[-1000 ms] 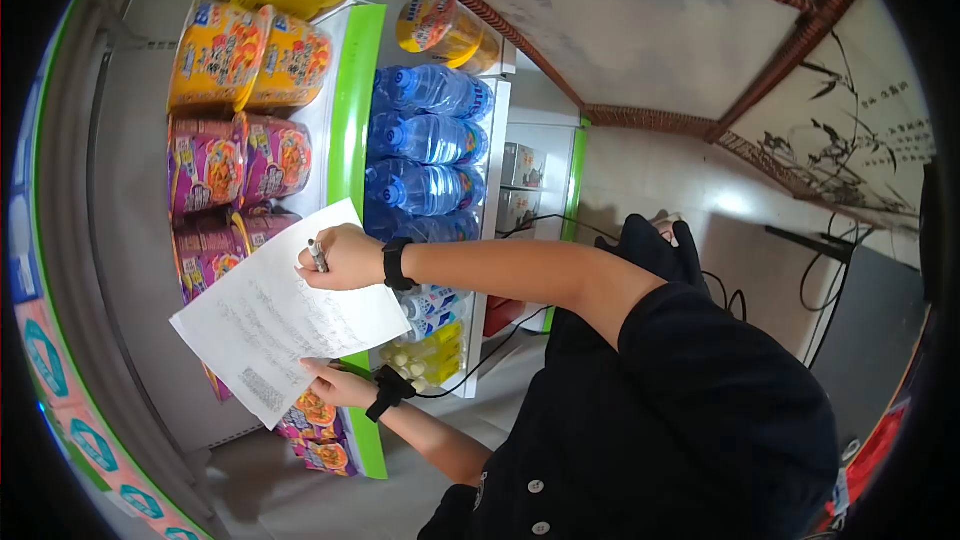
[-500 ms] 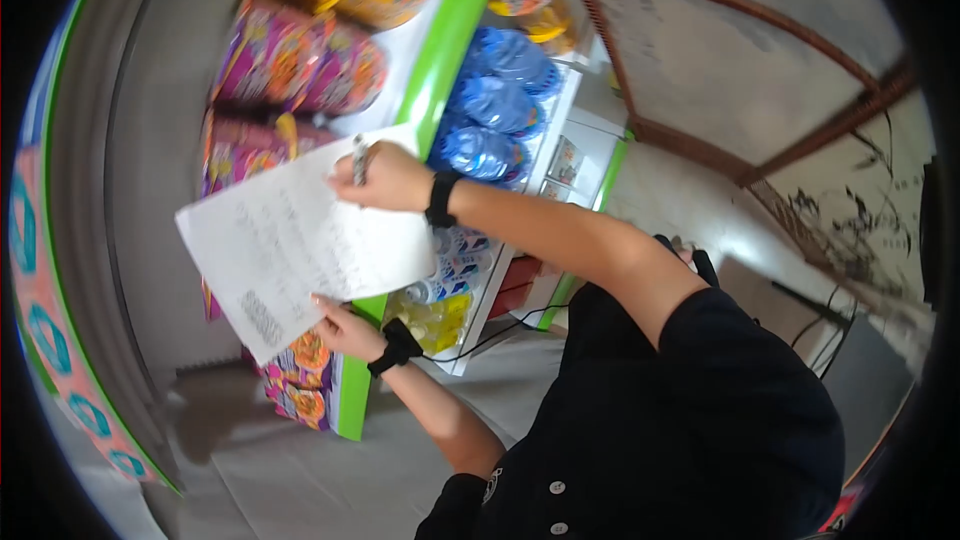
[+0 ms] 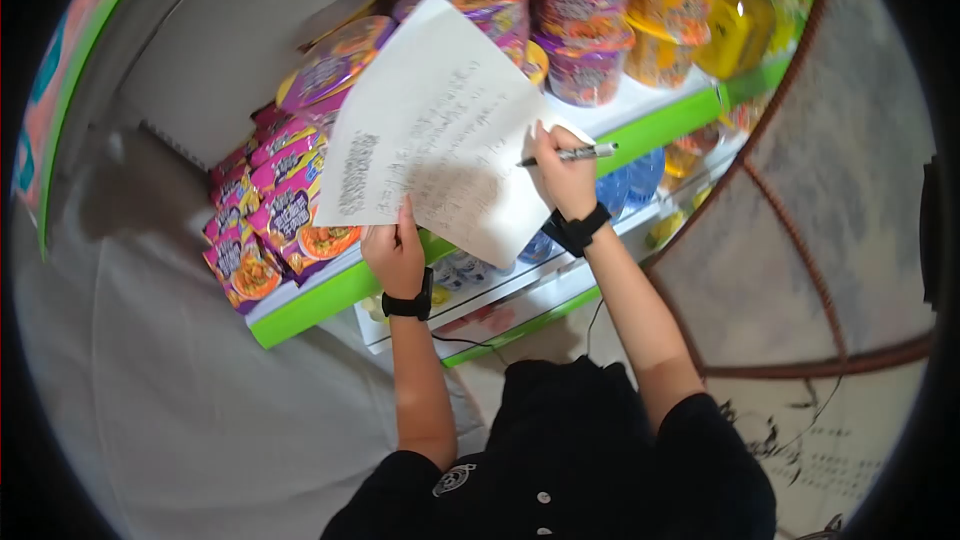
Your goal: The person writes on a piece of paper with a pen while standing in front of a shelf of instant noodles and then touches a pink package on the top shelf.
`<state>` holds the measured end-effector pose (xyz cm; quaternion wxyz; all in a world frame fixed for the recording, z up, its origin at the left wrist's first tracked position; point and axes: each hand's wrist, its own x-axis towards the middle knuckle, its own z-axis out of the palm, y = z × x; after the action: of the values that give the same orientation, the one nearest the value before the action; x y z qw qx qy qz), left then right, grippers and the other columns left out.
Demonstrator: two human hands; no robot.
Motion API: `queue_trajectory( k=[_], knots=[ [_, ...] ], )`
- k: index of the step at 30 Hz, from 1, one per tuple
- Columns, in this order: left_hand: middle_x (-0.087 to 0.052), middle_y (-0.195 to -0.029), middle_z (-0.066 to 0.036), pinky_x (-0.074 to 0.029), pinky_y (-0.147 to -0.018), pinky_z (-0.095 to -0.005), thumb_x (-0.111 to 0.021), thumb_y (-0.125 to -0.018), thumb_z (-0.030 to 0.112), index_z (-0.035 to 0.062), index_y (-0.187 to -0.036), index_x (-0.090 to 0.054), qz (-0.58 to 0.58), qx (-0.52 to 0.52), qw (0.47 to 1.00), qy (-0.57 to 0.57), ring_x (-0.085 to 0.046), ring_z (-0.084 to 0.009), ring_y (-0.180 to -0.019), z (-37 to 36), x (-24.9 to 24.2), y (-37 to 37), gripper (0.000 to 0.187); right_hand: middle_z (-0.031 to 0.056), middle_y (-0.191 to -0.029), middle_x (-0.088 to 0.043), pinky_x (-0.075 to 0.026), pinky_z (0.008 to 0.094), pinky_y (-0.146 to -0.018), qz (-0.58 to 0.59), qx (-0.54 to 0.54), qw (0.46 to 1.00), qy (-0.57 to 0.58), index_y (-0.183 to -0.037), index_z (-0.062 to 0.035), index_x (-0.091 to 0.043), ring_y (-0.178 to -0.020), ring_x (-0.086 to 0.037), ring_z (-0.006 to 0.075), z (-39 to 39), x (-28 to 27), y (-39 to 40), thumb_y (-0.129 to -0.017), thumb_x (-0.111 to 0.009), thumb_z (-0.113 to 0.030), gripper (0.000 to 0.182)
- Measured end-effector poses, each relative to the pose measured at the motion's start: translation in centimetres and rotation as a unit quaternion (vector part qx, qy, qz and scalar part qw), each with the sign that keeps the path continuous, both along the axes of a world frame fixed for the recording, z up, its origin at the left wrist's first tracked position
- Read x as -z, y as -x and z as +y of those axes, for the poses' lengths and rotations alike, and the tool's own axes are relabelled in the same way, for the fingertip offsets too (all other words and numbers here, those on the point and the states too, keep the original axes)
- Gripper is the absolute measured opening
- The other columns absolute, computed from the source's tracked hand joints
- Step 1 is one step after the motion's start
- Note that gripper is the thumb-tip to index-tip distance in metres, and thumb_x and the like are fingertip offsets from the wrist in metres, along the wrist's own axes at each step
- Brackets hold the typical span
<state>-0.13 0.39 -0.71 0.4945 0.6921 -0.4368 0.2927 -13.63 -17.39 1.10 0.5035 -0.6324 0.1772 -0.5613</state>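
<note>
Left hand (image 3: 395, 252), grasping the lower edge of one paper sheet (image 3: 400, 120) held above the green front edge of the shelf (image 3: 320, 300); right hand (image 3: 568, 175), gripping one black-tipped pen (image 3: 590, 152) at the sheet's right edge, contact unclear. Sheet: several handwritten lines and a dense block already down, pale margins unfilled, amount left not determinable. Beyond: noodle packets (image 3: 285, 205) at the shelf's left corner, noodle cups (image 3: 580, 0) farther back, yellow bottle (image 3: 740, 25) toward the right end.
</note>
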Motion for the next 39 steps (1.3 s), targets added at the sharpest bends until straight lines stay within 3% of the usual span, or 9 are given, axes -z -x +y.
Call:
queue_trajectory(
  k=[3, 5, 15, 21, 25, 27, 31, 33, 39],
  knots=[
    [-0.059, -0.067, -0.014, -0.041, -0.062, -0.036, -0.06, -0.084, 0.007, -0.0016, -0.086, -0.066, 0.018, -0.008, 1.0, -0.011, -0.054, -0.0292, -0.063, 0.2, -1.2, 0.9, 0.011, -0.0013, -0.052, -0.048, -0.032, 0.0228, -0.047, -0.014, -0.008, 1.0, 0.008, -0.055, -0.0021, -0.045, -0.05, -0.038, 0.0035, 0.0, -0.2, 0.3, -0.089, -0.058, -0.014, 0.038],
    [-0.058, -0.065, -0.013, -0.041, -0.061, -0.0358, -0.06, -0.083, 0.008, -0.0011, -0.086, -0.066, 0.012, -0.005, 1.0, 0.008, -0.053, -0.029, -0.062, 0.1, -1.1, 0.8, 0.011, -0.0018, -0.051, -0.047, -0.032, 0.0229, -0.047, -0.019, -0.032, 0.996, -0.086, -0.056, -0.0018, -0.045, -0.05, -0.038, 0.0037, 0.1, 0.1, 0.4, -0.09, -0.058, -0.015, 0.039],
    [-0.056, -0.061, -0.01, -0.04, -0.061, -0.0372, -0.062, -0.081, 0.009, 0.0022, -0.082, -0.066, -0.003, 0.003, 1.0, 0.028, -0.052, -0.028, -0.057, 0.3, -1.9, 0.9, 0.008, -0.0055, -0.055, -0.031, -0.024, 0.0234, -0.049, -0.014, -0.013, 0.999, -0.039, -0.057, -0.0048, -0.033, -0.056, -0.027, 0.0032, -1.0, 1.3, -0.1, -0.092, -0.055, -0.014, 0.042],
    [-0.052, -0.056, -0.008, -0.037, -0.057, -0.0362, -0.062, -0.081, 0.01, 0.0037, -0.077, -0.064, -0.002, -0.004, 1.0, 0.014, -0.05, -0.0261, -0.052, 0.2, -1.8, 0.7, 0.008, -0.0052, -0.055, -0.037, -0.028, 0.0212, -0.051, -0.025, 0.003, 1.0, -0.011, -0.057, -0.0045, -0.038, -0.057, -0.029, 0.0025, -0.5, 0.6, 0.0, -0.093, -0.054, -0.015, 0.041],
    [-0.052, -0.056, -0.008, -0.036, -0.056, -0.036, -0.062, -0.081, 0.01, 0.0036, -0.077, -0.064, -0.017, -0.004, 1.0, 0.026, -0.049, -0.0262, -0.051, 0.1, -1.6, 0.5, 0.007, -0.0025, -0.058, -0.046, -0.034, 0.0221, -0.055, -0.086, -0.039, 0.991, -0.094, -0.06, -0.0023, -0.048, -0.058, -0.037, 0.0033, -0.7, 0.2, 0.2, -0.093, -0.053, -0.018, 0.037],
    [-0.052, -0.056, -0.008, -0.036, -0.055, -0.0359, -0.062, -0.08, 0.01, 0.0037, -0.077, -0.064, -0.012, 0.001, 1.0, 0.019, -0.048, -0.0261, -0.051, 0.2, -1.6, 0.6, 0.007, -0.0004, -0.059, -0.051, -0.036, 0.022, -0.056, -0.025, -0.014, 1.0, -0.005, -0.06, -0.0025, -0.048, -0.058, -0.04, 0.0035, -0.9, 0.6, 0.4, -0.093, -0.052, -0.019, 0.037],
    [-0.052, -0.056, -0.008, -0.035, -0.055, -0.0362, -0.062, -0.081, 0.01, 0.0038, -0.076, -0.064, -0.016, 0.004, 0.999, 0.027, -0.048, -0.0265, -0.051, 0.1, -1.4, 0.6, 0.008, -0.0003, -0.059, -0.051, -0.035, 0.0202, -0.053, -0.038, -0.014, 0.999, -0.016, -0.062, -0.0046, -0.047, -0.055, -0.04, 0.0041, -1.6, 0.5, 0.6, -0.093, -0.053, -0.02, 0.035],
    [-0.051, -0.056, -0.008, -0.035, -0.055, -0.0367, -0.061, -0.082, 0.01, 0.0038, -0.075, -0.063, -0.015, -0.005, 0.999, 0.033, -0.047, -0.0268, -0.051, 0.0, -1.2, 0.5, 0.01, -0.0001, -0.059, -0.051, -0.032, 0.0194, -0.049, -0.162, -0.095, 0.966, -0.18, -0.065, -0.0068, -0.046, -0.051, -0.039, 0.0046, -1.9, 0.0, 1.3, -0.093, -0.053, -0.021, 0.033],
    [-0.052, -0.057, -0.009, -0.035, -0.055, -0.0383, -0.063, -0.081, 0.011, 0.0028, -0.071, -0.06, -0.008, -0.016, 0.999, -0.026, -0.046, -0.0281, -0.052, 0.6, -1.3, 0.5, 0.013, -0.0002, -0.06, -0.047, -0.031, 0.021, -0.048, -0.115, -0.018, 0.985, -0.131, -0.071, -0.0058, -0.049, -0.051, -0.04, 0.0052, -1.2, -0.5, 6.2, -0.094, -0.052, -0.023, 0.029]
  ],
)
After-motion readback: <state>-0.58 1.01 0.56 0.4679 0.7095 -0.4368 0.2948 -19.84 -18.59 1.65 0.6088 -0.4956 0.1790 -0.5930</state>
